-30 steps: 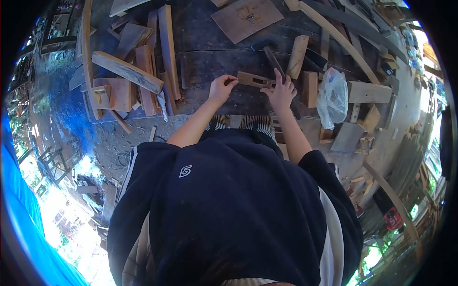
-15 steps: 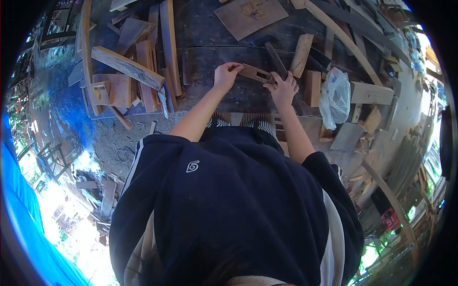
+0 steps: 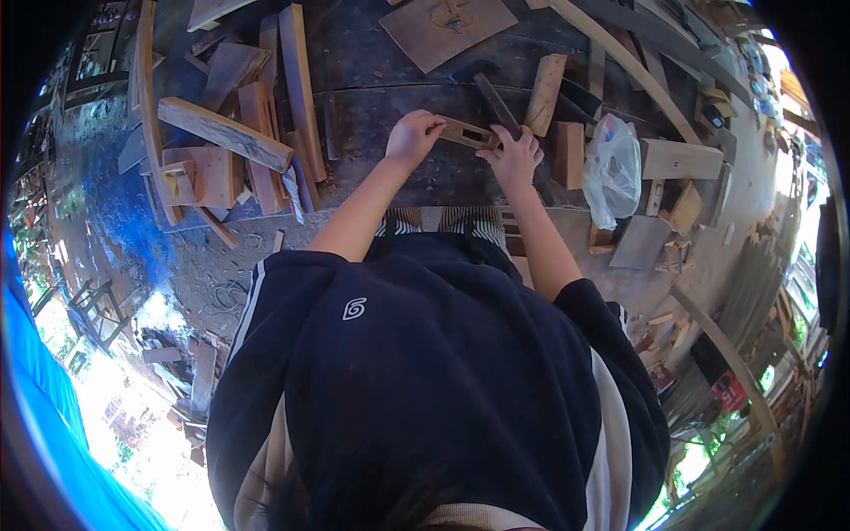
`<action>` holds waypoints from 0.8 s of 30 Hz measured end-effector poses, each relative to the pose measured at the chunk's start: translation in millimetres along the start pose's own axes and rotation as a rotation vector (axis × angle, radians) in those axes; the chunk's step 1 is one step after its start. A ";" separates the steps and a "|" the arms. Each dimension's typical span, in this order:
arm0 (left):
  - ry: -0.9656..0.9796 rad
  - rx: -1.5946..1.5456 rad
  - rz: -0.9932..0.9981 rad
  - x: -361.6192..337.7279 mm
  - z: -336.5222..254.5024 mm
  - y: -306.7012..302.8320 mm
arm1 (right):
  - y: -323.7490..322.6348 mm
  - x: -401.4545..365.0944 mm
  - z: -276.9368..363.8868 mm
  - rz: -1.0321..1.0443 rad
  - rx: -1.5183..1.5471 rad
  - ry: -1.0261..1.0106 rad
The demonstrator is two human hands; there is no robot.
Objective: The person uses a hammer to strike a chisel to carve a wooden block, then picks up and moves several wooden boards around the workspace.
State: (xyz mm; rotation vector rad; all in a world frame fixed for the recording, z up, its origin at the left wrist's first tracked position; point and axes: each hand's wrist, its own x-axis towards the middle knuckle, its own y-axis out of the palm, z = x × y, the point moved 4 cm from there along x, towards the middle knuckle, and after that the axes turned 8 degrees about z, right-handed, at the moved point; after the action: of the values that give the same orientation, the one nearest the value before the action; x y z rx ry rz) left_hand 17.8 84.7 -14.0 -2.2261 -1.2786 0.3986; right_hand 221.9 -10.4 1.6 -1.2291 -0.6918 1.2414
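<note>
Between my hands is a short, flat wooden piece with a slot cut through it [image 3: 460,133], held over the dark workbench [image 3: 390,93]. My left hand [image 3: 413,140] pinches its left end between thumb and fingertips. At its right end, the thumb and fingers of my right hand [image 3: 517,162] close around the wood, partly covering it. Just beyond the right hand lies a hammer [image 3: 496,99], its dark head pointing away and its handle end by my fingers.
Wooden blocks [image 3: 546,93] and a clear plastic bag [image 3: 613,173] lie to the right. Several boards and offcuts [image 3: 226,133] are piled on the left. A flat square board [image 3: 443,31] rests at the back. Wood scraps [image 3: 642,242] litter the floor on the right.
The view has shifted slightly, so the bench items appear further left and higher. Both hands still hold the slotted piece; the right fingers have moved slightly on its end.
</note>
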 end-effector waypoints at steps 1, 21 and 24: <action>-0.007 -0.010 0.029 -0.3 2.3 1.9 | -4.8 2.5 2.7 0.066 0.032 0.049; -0.169 -0.070 0.158 21.3 3.6 3.8 | -35.5 -27.5 5.4 0.208 0.630 -0.158; -0.190 -0.116 0.181 21.6 5.7 5.9 | -52.8 -48.0 14.6 0.243 0.647 -0.084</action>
State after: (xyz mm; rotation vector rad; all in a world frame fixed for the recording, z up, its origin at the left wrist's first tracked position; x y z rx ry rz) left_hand 30.0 102.7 -21.9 -2.4608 -1.2247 0.6326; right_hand 213.1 -44.5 65.3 -0.7341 -0.1633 1.5642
